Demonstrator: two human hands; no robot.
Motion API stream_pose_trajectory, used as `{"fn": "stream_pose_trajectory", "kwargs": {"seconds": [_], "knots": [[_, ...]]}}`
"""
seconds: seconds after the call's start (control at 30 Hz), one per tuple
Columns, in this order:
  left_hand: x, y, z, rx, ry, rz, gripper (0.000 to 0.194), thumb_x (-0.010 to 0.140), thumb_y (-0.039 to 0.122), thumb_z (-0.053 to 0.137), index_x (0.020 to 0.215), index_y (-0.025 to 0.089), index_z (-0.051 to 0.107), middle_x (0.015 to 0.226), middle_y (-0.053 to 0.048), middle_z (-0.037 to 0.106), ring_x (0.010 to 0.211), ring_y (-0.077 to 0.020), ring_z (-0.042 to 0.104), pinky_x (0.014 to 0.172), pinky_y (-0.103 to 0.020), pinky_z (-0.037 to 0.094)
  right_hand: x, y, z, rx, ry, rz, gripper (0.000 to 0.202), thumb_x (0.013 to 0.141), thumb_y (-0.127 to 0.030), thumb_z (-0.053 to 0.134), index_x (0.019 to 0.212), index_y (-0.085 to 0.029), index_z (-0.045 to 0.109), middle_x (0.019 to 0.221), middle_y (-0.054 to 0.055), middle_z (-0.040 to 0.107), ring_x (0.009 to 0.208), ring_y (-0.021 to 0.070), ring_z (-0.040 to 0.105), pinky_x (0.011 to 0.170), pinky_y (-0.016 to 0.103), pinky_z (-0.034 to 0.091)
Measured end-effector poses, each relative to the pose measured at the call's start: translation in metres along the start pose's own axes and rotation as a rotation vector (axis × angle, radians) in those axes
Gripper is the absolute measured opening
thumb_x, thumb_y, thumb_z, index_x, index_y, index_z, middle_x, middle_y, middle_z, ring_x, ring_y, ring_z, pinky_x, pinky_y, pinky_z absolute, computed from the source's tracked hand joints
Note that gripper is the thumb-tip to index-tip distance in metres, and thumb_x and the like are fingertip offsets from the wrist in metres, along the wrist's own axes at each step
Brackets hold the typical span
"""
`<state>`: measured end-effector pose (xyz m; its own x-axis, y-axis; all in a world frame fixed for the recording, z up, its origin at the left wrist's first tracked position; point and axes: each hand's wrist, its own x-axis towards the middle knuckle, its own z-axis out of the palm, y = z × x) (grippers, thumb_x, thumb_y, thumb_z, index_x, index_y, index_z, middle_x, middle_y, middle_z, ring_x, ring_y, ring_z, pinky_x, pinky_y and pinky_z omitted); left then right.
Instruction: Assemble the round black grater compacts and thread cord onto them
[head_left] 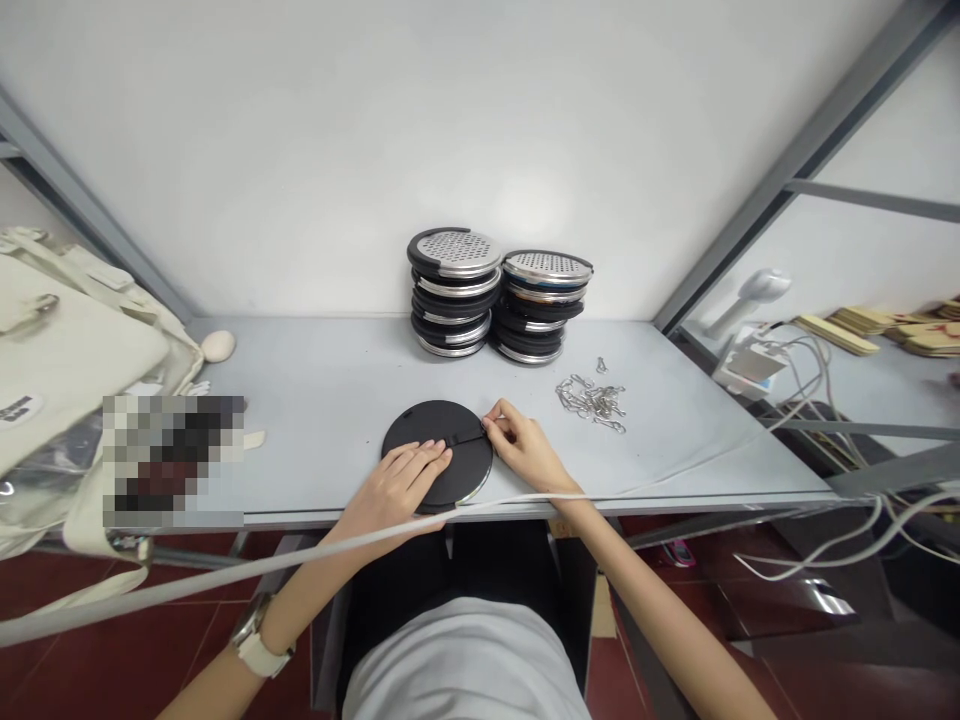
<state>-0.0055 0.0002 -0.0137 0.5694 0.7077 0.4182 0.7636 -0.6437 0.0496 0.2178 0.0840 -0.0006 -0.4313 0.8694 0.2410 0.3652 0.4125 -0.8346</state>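
Pinching a strap [466, 437] on the black disc [466, 466] by the bench's [315, 420] front edge, the right hand [529, 450] seems mid-adjustment, needing the flat left hand [399, 486] steady next.

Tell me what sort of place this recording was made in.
Probably a small workshop: a black disc lies on a grey workbench, alongside two stacks of round pieces and a loose heap of small metal clips.

A plain, pale-grey cloth top [465, 665] covers the torso. A silvery metal watch with a broad white strap [261, 655] circles the left wrist [279, 622]. Below, apparently black trousers [506, 570], though shadowed.
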Motion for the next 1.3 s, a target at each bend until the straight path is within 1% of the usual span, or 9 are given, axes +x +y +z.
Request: {"fn": "stream_pose_trajectory", "kwargs": {"seconds": [0.23, 0.4, 0.57, 0.83, 1.1, 1.2, 1.3], "knots": [[-0.0001, 0.0001, -0.0018, 0.021, -0.027, 0.015, 0.062, 0.088, 0.041, 0.057, 0.139, 0.011, 0.037, 0.136, -0.016, 0.049, 0.129, -0.0284, 0.043, 0.104, -0.045, 0.038, -0.0016, -0.0003, 0.0011, -0.005, 0.012, -0.021, 0.008, 0.089, -0.027, 0.041, 0.083, -0.022, 0.043, 0.055, -0.008, 0.038, 0.05, 0.0109, 0.036, 0.054, 0.023, 0.03], [-0.0003, 0.0006, -0.0012, 0.018, 0.0, 0.014, 0.061, 0.088, 0.041, 0.056, 0.138, 0.012, 0.037, 0.135, -0.016, 0.051, 0.127, -0.0286, 0.045, 0.103, -0.045, 0.04, -0.002, -0.0007, 0.0007, -0.026, -0.002, -0.035, 0.006, 0.087, -0.027, 0.041, 0.085, -0.022, 0.043, 0.055, -0.008, 0.036, 0.05, 0.011, 0.036, 0.055, 0.023, 0.031], [-0.0018, -0.0001, 0.0013, 0.015, 0.002, 0.02, 0.062, 0.087, 0.039, 0.058, 0.139, 0.013, 0.037, 0.135, -0.016, 0.05, 0.127, -0.0286, 0.044, 0.103, -0.045, 0.039, -0.0021, -0.0007, 0.0008, -0.048, -0.003, -0.036, 0.004, 0.087, -0.025, 0.042, 0.085, -0.022, 0.042, 0.054, -0.009, 0.034, 0.049, 0.0107, 0.035, 0.055, 0.023, 0.031], [-0.0017, -0.0004, 0.0022, 0.023, 0.013, 0.027, 0.061, 0.089, 0.041, 0.055, 0.139, 0.011, 0.037, 0.135, -0.016, 0.05, 0.128, -0.0285, 0.043, 0.104, -0.045, 0.038, -0.0031, -0.0012, 0.0009, -0.09, -0.004, -0.045, 0.002, 0.087, -0.022, 0.04, 0.085, -0.022, 0.041, 0.053, -0.008, 0.036, 0.049, 0.0113, 0.038, 0.055, 0.023, 0.031], [-0.0021, -0.0008, 0.0027, 0.022, -0.003, 0.022, 0.062, 0.088, 0.038, 0.057, 0.139, 0.011, 0.036, 0.137, -0.015, 0.049, 0.129, -0.029, 0.042, 0.105, -0.045, 0.037, -0.0062, -0.0012, 0.0026, -0.142, -0.018, -0.037, 0.005, 0.088, -0.023, 0.039, 0.091, -0.022, 0.043, 0.056, -0.007, 0.044, 0.049, 0.0125, 0.042, 0.057, 0.024, 0.033], [-0.0026, -0.0008, 0.0027, 0.018, -0.005, 0.019, 0.061, 0.088, 0.038, 0.056, 0.139, 0.011, 0.036, 0.137, -0.015, 0.048, 0.129, -0.029, 0.042, 0.105, -0.045, 0.036, -0.0067, -0.0004, 0.0023, -0.129, -0.026, -0.042, 0.005, 0.088, -0.022, 0.039, 0.092, -0.022, 0.042, 0.056, -0.007, 0.044, 0.049, 0.012, 0.041, 0.056, 0.023, 0.032], [-0.0028, -0.0008, 0.0024, 0.023, -0.013, 0.018, 0.061, 0.088, 0.039, 0.056, 0.138, 0.01, 0.037, 0.137, -0.015, 0.048, 0.13, -0.0283, 0.041, 0.106, -0.044, 0.035, -0.0065, 0.0007, 0.0009, -0.093, -0.041, -0.036, 0.004, 0.088, -0.022, 0.04, 0.092, -0.022, 0.04, 0.054, -0.009, 0.041, 0.048, 0.0112, 0.04, 0.055, 0.022, 0.031]]}}
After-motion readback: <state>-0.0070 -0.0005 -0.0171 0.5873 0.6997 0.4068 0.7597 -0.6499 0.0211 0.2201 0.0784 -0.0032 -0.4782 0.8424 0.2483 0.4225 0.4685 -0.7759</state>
